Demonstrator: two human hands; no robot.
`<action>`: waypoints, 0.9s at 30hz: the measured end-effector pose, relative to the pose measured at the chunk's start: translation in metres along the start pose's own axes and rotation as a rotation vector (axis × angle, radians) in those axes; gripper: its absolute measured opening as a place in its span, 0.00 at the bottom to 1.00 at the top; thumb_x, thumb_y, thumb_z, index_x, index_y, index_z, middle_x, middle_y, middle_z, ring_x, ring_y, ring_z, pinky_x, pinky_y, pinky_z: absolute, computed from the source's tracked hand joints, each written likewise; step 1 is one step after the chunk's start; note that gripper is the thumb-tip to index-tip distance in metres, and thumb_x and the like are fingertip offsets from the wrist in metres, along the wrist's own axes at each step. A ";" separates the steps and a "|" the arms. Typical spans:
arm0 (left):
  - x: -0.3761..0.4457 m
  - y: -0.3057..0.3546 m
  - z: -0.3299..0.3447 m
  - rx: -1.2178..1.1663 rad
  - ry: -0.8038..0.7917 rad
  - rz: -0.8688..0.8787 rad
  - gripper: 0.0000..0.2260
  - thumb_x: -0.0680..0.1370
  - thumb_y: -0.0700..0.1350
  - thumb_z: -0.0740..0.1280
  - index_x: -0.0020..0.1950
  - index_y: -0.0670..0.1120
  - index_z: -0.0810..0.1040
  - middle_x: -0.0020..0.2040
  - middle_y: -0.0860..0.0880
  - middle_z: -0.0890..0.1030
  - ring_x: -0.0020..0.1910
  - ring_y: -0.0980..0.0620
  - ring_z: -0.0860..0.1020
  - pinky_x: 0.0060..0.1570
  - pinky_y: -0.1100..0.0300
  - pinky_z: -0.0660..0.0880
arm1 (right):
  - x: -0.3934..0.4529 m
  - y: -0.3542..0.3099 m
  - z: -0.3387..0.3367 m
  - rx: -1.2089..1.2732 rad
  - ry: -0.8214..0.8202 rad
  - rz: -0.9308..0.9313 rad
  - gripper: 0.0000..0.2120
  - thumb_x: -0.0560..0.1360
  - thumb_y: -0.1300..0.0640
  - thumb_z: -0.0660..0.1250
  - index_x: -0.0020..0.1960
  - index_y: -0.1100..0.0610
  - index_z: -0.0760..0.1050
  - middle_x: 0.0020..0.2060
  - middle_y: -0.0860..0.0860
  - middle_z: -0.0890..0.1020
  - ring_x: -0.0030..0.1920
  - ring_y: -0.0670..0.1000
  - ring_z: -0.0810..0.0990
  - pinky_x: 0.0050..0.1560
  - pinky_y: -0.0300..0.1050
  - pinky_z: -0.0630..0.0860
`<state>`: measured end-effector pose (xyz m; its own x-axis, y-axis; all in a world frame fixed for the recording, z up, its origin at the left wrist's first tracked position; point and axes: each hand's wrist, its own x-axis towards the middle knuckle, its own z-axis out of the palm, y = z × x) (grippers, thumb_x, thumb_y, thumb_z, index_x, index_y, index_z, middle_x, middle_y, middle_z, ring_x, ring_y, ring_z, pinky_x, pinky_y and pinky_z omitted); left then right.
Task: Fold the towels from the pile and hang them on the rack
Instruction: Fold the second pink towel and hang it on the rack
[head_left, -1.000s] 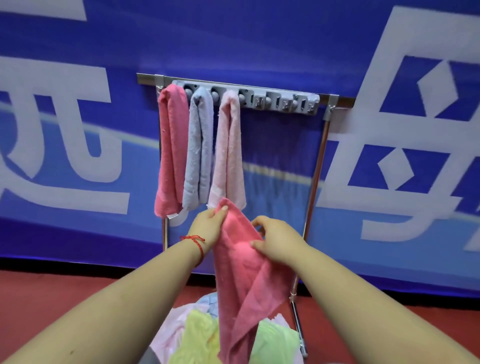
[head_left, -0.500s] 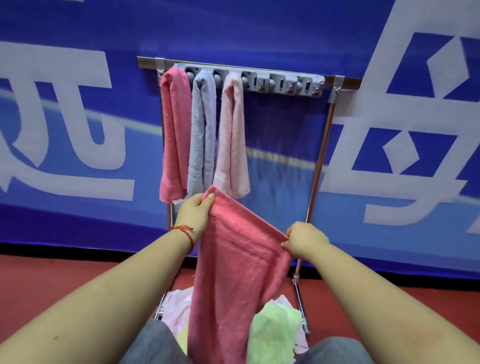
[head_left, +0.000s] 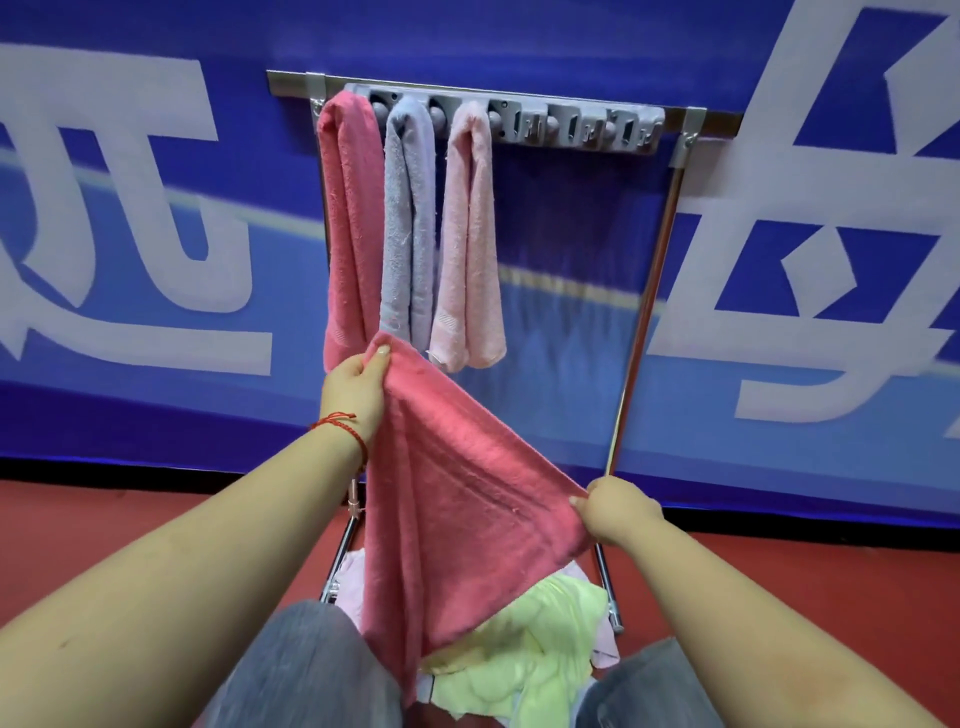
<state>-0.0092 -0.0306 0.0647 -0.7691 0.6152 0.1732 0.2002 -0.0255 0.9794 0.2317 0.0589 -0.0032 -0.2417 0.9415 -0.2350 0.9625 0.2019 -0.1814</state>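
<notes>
I hold a coral pink towel (head_left: 457, 525) spread between both hands. My left hand (head_left: 356, 397) pinches its upper corner just below the hung towels. My right hand (head_left: 615, 512) grips the opposite corner, lower and to the right. The towel's edge slopes down between them and the rest hangs over the pile (head_left: 524, 654) of light green and pale pink towels by my knees. On the rack (head_left: 587, 124) hang three folded towels: a coral pink towel (head_left: 345, 223), a lavender towel (head_left: 410, 218) and a pale pink towel (head_left: 470, 234).
The rack's grey clip bar has several free clips to the right of the hung towels. A metal upright (head_left: 644, 317) stands at the right, just behind my right hand. A blue banner (head_left: 779, 291) with white characters is behind, above a red floor (head_left: 104, 519).
My hands have pulled apart: the right hand moved down and right, stretching the coral towel wide. The left hand kept its corner near the hung towels.
</notes>
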 end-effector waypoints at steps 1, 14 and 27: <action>0.002 -0.008 -0.003 0.006 0.001 -0.047 0.13 0.79 0.49 0.61 0.53 0.42 0.80 0.48 0.44 0.79 0.49 0.49 0.75 0.46 0.59 0.71 | 0.002 0.002 -0.001 0.043 -0.019 0.012 0.21 0.80 0.46 0.55 0.61 0.61 0.74 0.62 0.58 0.76 0.62 0.59 0.74 0.59 0.49 0.70; -0.055 -0.045 0.017 -0.293 -0.289 -0.469 0.16 0.78 0.42 0.64 0.31 0.47 0.66 0.17 0.55 0.62 0.15 0.59 0.59 0.19 0.69 0.55 | -0.038 -0.034 -0.011 1.278 -0.368 0.168 0.13 0.79 0.49 0.61 0.40 0.56 0.71 0.29 0.51 0.74 0.31 0.48 0.77 0.36 0.41 0.74; -0.108 -0.028 0.028 -0.262 -0.469 -0.040 0.09 0.79 0.38 0.61 0.50 0.45 0.81 0.39 0.52 0.83 0.38 0.60 0.80 0.39 0.69 0.76 | -0.075 -0.063 -0.024 1.949 -0.555 0.228 0.15 0.79 0.56 0.58 0.40 0.61 0.78 0.28 0.50 0.83 0.38 0.48 0.77 0.43 0.39 0.72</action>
<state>0.0853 -0.0744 0.0152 -0.4078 0.9039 0.1291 -0.0283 -0.1539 0.9877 0.1922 -0.0182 0.0489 -0.5277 0.6598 -0.5349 -0.3155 -0.7369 -0.5978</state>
